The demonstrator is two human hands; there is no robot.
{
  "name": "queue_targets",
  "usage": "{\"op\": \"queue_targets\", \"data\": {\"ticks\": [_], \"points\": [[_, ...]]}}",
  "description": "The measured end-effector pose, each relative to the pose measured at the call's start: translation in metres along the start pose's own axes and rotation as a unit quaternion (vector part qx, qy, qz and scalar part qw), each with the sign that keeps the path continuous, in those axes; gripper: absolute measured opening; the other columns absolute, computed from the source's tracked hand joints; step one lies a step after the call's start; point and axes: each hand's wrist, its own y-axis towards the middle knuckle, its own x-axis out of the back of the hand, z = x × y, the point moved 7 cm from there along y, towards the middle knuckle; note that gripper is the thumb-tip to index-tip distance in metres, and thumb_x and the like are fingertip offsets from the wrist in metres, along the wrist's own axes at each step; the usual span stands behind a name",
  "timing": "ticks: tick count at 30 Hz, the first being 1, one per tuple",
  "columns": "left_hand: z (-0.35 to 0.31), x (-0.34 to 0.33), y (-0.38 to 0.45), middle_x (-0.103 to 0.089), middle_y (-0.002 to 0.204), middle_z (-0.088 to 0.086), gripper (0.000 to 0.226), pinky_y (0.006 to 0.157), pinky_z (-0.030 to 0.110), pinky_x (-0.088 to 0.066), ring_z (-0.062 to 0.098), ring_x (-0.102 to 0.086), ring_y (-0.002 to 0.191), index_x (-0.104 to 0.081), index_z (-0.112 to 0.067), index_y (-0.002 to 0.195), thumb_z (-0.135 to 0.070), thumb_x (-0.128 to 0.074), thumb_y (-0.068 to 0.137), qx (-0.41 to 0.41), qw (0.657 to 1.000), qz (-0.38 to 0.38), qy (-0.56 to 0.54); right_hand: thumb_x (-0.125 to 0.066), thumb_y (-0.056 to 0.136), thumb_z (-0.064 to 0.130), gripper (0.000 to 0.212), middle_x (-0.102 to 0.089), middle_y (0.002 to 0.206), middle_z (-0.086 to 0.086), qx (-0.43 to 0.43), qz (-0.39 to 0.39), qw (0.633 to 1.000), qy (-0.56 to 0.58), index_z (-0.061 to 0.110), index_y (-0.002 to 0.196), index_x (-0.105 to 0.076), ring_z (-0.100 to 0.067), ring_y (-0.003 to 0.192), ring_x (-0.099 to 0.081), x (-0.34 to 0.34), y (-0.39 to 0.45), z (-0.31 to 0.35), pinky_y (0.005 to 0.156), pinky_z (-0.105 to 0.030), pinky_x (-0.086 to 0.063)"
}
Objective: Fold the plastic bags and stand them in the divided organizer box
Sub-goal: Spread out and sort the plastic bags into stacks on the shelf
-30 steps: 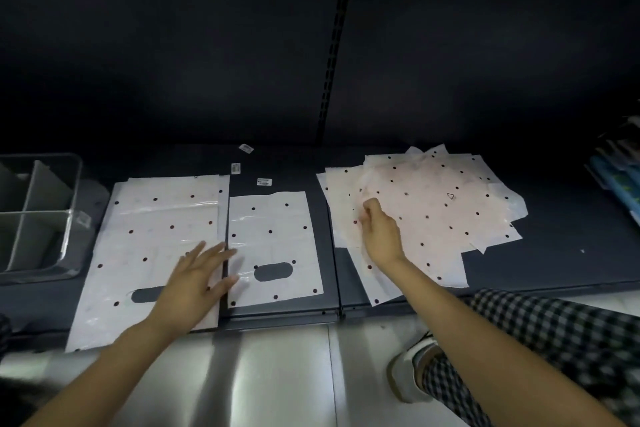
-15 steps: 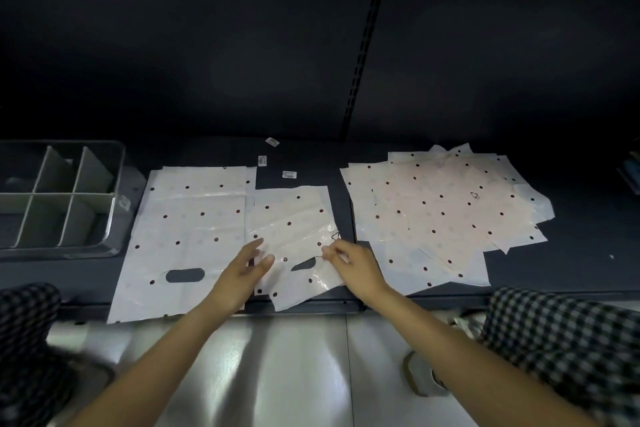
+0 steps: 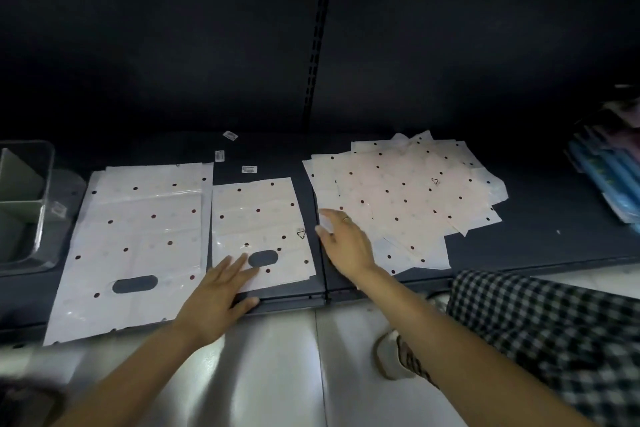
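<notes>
Two white polka-dot plastic bags lie flat on the dark shelf: a large bag [image 3: 138, 239] at the left and a smaller bag [image 3: 258, 225] beside it. My left hand [image 3: 216, 298] rests with straight fingers on the small bag's near edge, next to its handle hole. My right hand [image 3: 344, 243] hovers open, fingers spread, over the gap between the small bag and a loose pile of bags [image 3: 401, 194] on the right. The clear divided organizer box [image 3: 26, 204] stands at the far left, partly cut off.
Small barcode labels [image 3: 249, 169] lie on the shelf behind the bags. Blue packaged goods [image 3: 609, 177] sit at the right edge. A vertical slotted post [image 3: 317, 45] splits the dark back wall. My checkered-clad knee and a shoe [image 3: 391, 354] are over the shiny floor.
The small bag, lifted and rumpled between both hands half a second ago, now lies flat. My right hand has let go and moved right toward the pile. My left hand has flattened onto the bag's near edge.
</notes>
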Motion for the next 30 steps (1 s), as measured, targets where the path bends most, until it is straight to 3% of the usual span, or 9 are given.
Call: {"op": "queue_targets", "data": {"ticks": [3,5,9,13,16,22,26,30], "points": [[0.002,0.001,0.004,0.004,0.156,-0.015,0.059,0.117,0.026,-0.005,0.007,0.007,0.145,-0.024,-0.033,0.147,-0.046,-0.047,0.094,-0.011,1.000,-0.010,-0.008,-0.044,0.098,0.029,0.037,-0.032,0.149,-0.002,-0.096,-0.073,0.992,-0.041,0.020,0.134,-0.048,-0.024,0.130,-0.037,0.047,0.012,-0.065,0.097,-0.036,-0.043],[0.002,0.001,0.006,0.004,0.155,-0.017,0.058,0.116,0.025,-0.005,0.005,0.007,0.144,-0.025,-0.034,0.146,-0.046,-0.048,0.093,-0.020,1.000,-0.015,-0.001,-0.041,0.098,0.030,0.036,-0.025,0.153,-0.002,-0.161,-0.082,0.978,-0.104,0.020,0.132,-0.050,-0.025,0.135,-0.027,0.079,0.015,-0.115,0.099,-0.037,-0.043],[0.004,-0.002,0.008,0.006,0.151,-0.023,0.060,0.115,0.023,-0.005,-0.002,0.011,0.138,-0.024,-0.037,0.145,-0.045,-0.051,0.092,-0.029,0.999,-0.015,-0.020,-0.033,0.099,0.035,0.041,-0.025,0.154,-0.005,-0.240,-0.051,0.948,-0.202,0.020,0.132,-0.052,-0.023,0.139,-0.020,0.112,0.005,-0.183,0.107,-0.039,-0.033],[0.007,-0.002,0.008,0.003,0.152,-0.025,0.064,0.117,0.026,-0.005,-0.002,0.010,0.140,-0.021,-0.038,0.145,-0.045,-0.053,0.090,-0.031,0.999,0.001,-0.034,-0.028,0.100,0.040,0.050,-0.011,0.158,-0.004,-0.237,0.002,0.947,-0.216,0.017,0.145,-0.031,-0.026,0.144,-0.010,0.105,0.006,-0.200,0.116,-0.040,-0.018],[0.007,-0.001,0.008,0.001,0.152,-0.024,0.064,0.118,0.028,-0.006,0.000,0.010,0.141,-0.021,-0.038,0.144,-0.044,-0.053,0.090,-0.029,0.999,0.013,-0.035,-0.029,0.100,0.040,0.057,-0.019,0.156,-0.008,-0.253,-0.001,0.948,-0.193,0.004,0.145,-0.024,-0.028,0.138,-0.025,0.105,0.010,-0.199,0.111,-0.041,-0.028],[0.007,-0.002,0.007,0.002,0.153,-0.023,0.064,0.118,0.029,-0.005,0.000,0.011,0.142,-0.018,-0.039,0.144,-0.045,-0.053,0.090,-0.025,0.999,0.025,-0.036,-0.037,0.099,0.028,0.039,-0.052,0.131,-0.012,-0.173,-0.110,0.951,-0.230,-0.002,0.121,-0.052,-0.028,0.116,-0.050,0.113,0.017,-0.158,0.097,-0.036,-0.038],[0.005,0.000,0.010,0.001,0.154,-0.021,0.063,0.117,0.027,-0.004,0.000,0.009,0.141,-0.021,-0.039,0.144,-0.046,-0.052,0.091,-0.014,0.999,0.023,-0.032,-0.040,0.099,0.022,0.033,-0.053,0.124,-0.012,-0.097,-0.099,0.978,-0.157,-0.003,0.114,-0.056,-0.029,0.100,-0.057,0.089,0.020,-0.099,0.091,-0.035,-0.043],[-0.010,0.008,0.011,-0.013,0.155,-0.015,0.061,0.119,0.031,-0.005,0.011,-0.002,0.146,-0.020,-0.040,0.144,-0.045,-0.051,0.092,-0.008,1.000,-0.016,-0.022,-0.036,0.101,0.025,0.040,-0.045,0.133,-0.010,-0.036,-0.053,0.998,-0.029,-0.002,0.127,-0.051,-0.024,0.111,-0.054,0.047,0.010,-0.025,0.099,-0.028,-0.040]]}}
